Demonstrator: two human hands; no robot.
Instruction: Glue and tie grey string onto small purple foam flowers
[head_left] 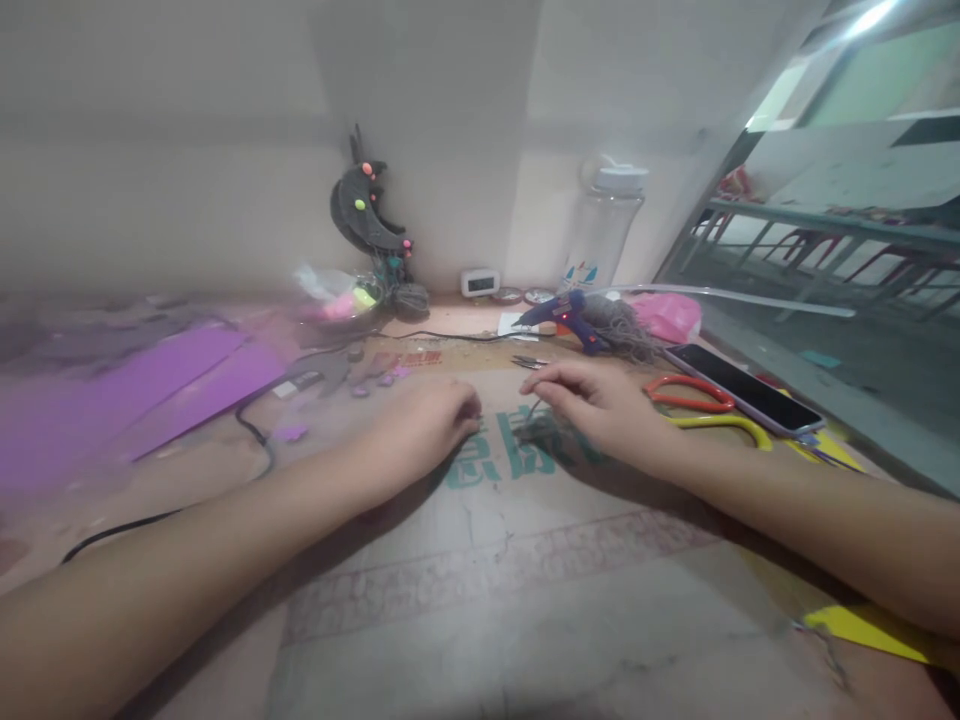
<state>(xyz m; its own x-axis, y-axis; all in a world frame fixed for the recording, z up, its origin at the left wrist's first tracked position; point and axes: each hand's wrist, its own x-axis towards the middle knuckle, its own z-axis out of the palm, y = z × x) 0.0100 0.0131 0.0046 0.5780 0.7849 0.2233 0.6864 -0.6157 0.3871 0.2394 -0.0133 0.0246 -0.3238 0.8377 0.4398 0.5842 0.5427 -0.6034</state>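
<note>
Now my right grip [604,405] pinching thin grey strand [533,407], fingertip hold presumably for fine control, over pale green-lettered sheet [525,620]; left grip [431,420] curled opposite, can't tell if holding anything; dark-blue plastic glue gun [571,318] beyond, likely parked within reach.

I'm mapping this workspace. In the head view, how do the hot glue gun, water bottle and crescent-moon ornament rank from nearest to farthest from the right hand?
From the right hand:
1. Blue hot glue gun: just beyond the hand.
2. Clear water bottle: upright, behind the glue gun.
3. Dark crescent-moon ornament: at the back, well to the left.
</note>
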